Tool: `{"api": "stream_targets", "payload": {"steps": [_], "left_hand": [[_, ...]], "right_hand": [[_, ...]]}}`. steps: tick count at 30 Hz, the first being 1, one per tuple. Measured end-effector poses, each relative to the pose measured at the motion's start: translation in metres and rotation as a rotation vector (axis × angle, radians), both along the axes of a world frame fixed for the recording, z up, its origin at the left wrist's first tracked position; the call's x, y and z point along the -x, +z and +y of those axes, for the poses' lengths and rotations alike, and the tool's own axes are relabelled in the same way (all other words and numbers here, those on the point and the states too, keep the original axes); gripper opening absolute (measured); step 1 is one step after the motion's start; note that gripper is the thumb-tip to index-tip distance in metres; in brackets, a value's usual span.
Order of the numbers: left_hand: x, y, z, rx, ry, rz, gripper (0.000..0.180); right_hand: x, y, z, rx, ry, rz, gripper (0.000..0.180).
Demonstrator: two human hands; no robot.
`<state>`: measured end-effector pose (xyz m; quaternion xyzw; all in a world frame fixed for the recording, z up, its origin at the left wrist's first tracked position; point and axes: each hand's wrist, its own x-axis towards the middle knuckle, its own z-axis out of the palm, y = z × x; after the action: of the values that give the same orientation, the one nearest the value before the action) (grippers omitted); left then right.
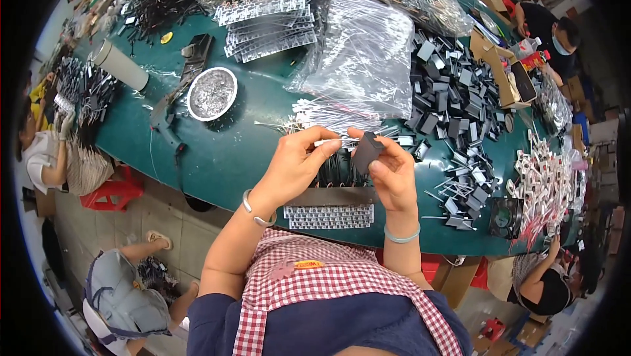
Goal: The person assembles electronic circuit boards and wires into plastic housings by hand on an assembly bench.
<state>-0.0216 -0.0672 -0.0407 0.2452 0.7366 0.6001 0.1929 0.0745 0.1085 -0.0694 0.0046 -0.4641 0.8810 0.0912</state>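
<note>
My right hand (392, 175) grips a small black rectangular plastic housing (366, 154) between thumb and fingers, tilted over the near part of the table. Close beside it, my left hand (299, 162) pinches a thin white piece (327, 141), which looks like the end of a wire. The tip of that piece is near the housing; whether they touch I cannot tell. Below my hands lie dark wires (334, 171) and a grey strip (335, 196). A panel of small white circuit boards (328, 217) lies at the table's near edge.
White wires (328, 114) and a clear bag of wires (368, 54) lie beyond my hands. Black housings (453, 93) are heaped to the right. Stacked board panels (269, 27), a white bowl (212, 94), a hand tool (167, 131) and a grey cylinder (120, 65) stand to the left.
</note>
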Motion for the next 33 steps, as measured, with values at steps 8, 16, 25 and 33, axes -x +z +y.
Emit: {"api": "stream_targets", "payload": {"steps": [8,16,25,33], "left_hand": [[0.015,-0.018,-0.032,0.128,-0.050,0.051,0.016],[0.005,-0.011,-0.059,-0.026,0.199,-0.239,0.018],[-0.017,-0.009,-0.004,-0.046,-0.038,-0.308,0.014],[0.008,0.005,0.007,-0.120,-0.229,-0.130,0.025]], "right_hand": [[0.002,-0.007,0.020,-0.014,-0.326,-0.140,0.034],[-0.007,-0.011,0.016,-0.338,0.002,-0.399,0.038],[-0.013,0.015,0.008,-0.080,-0.020,-0.083,0.040],[-0.032,0.018,0.001,-0.460,-0.043,0.048,0.042]]}}
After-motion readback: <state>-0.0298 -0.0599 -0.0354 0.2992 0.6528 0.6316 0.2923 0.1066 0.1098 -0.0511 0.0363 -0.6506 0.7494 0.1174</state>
